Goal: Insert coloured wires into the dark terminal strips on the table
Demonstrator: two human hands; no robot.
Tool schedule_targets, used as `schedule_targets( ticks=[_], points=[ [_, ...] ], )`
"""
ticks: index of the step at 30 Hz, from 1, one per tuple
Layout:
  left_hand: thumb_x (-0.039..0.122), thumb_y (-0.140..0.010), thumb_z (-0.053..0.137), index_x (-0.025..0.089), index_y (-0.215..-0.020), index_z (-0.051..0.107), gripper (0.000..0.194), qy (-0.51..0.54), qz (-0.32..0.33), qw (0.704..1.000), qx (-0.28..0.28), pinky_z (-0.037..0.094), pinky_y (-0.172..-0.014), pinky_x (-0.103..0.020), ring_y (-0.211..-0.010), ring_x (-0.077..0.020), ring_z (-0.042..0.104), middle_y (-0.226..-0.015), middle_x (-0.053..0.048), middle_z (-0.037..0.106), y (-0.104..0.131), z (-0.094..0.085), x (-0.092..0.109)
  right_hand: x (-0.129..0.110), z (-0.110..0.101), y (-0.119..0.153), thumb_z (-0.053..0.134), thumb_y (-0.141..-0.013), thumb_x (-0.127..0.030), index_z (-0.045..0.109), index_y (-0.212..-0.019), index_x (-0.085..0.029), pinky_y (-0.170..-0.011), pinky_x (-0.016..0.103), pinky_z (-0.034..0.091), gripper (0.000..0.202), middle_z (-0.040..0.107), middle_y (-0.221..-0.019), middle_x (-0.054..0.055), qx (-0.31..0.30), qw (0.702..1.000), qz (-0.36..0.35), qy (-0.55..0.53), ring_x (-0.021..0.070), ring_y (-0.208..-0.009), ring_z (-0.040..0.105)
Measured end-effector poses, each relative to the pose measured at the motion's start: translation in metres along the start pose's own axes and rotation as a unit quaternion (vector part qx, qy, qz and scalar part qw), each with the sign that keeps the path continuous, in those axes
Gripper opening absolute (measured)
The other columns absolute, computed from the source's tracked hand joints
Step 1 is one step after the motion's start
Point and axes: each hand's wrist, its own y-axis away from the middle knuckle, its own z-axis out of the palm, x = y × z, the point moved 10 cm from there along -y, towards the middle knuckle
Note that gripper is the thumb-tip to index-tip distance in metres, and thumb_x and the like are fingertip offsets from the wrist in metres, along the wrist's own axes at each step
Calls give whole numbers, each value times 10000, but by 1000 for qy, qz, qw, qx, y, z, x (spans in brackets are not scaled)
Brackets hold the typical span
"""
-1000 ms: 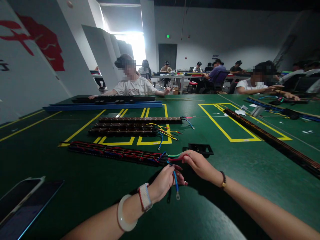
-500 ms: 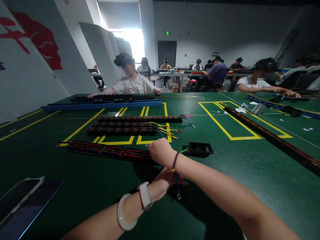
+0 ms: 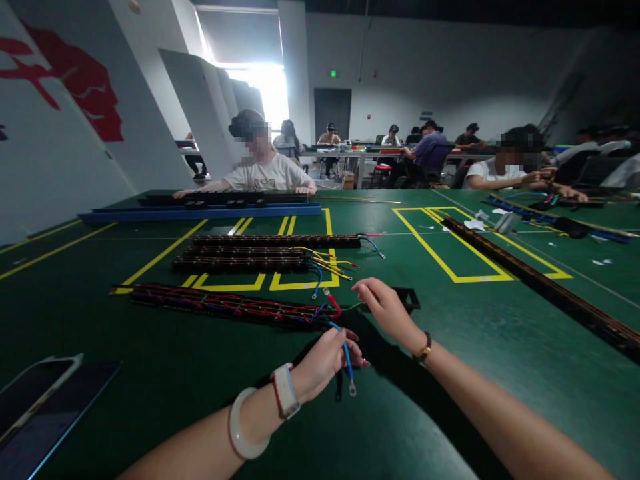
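Observation:
A long black strip with red and blue wires lies across the green table. My left hand, with a watch and a pale bangle at its wrist, has its fingers around the blue cable, whose metal lug points down toward me. A short red cable with a lug sticks up at the strip's right end. My right hand hovers right of it, fingers curled near the thin green wire; whether they grip that wire is unclear. Behind this hand is a black rectangular frame, partly hidden.
Several dark strips with coloured wire ends lie beyond. Another long strip runs along the right. Two phone-like devices are at the lower left. A person sits across the table behind a blue rail; another sits at the right.
My right hand has moved right and away from the strip's end, uncovering the red cable. My left hand stays near the blue cable, which now shows more fully.

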Motion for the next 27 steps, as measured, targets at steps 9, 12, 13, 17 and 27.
schedule_targets(
  ticks=[9,12,13,17,27],
  points=[
    [339,-839,568,147,-897,502,211,-86,-17,995,53,497,-732,-348,-646,-142,613,-705,-15,589,11,-5,12,5,60,33,507,-921,-211,571,-1199,-208,-848,355,395,285,635,-975,78,-147,924,-188,299,196,-886,546],
    [472,-820,543,157,-862,499,322,-224,-60,972,47,490,-582,-304,-484,-102,527,-607,38,527,13,-11,15,5,62,33,530,-906,-182,563,-1213,-203,-832,339,391,309,633,-973,76,-167,916,-198,308,191,-879,540],
    [506,-815,528,158,-840,502,350,-271,-76,959,43,475,-536,-286,-442,-93,494,-578,51,504,14,-13,17,5,63,33,536,-901,-172,562,-1214,-200,-831,337,389,315,633,-971,75,-172,913,-204,309,190,-876,538],
    [537,-809,494,166,-664,508,398,-446,-124,885,49,368,-401,-232,-333,-83,398,-491,60,437,15,-22,27,5,65,33,550,-889,-150,567,-1210,-197,-829,336,383,325,635,-959,67,-180,907,-220,311,188,-854,534],
    [486,-796,528,191,-495,514,422,-598,-76,797,27,337,-445,-248,-341,-115,418,-428,2,504,13,-18,48,3,61,35,525,-898,-144,579,-1193,-189,-836,336,392,303,639,-949,83,-162,921,-204,290,193,-867,546]
  ],
)
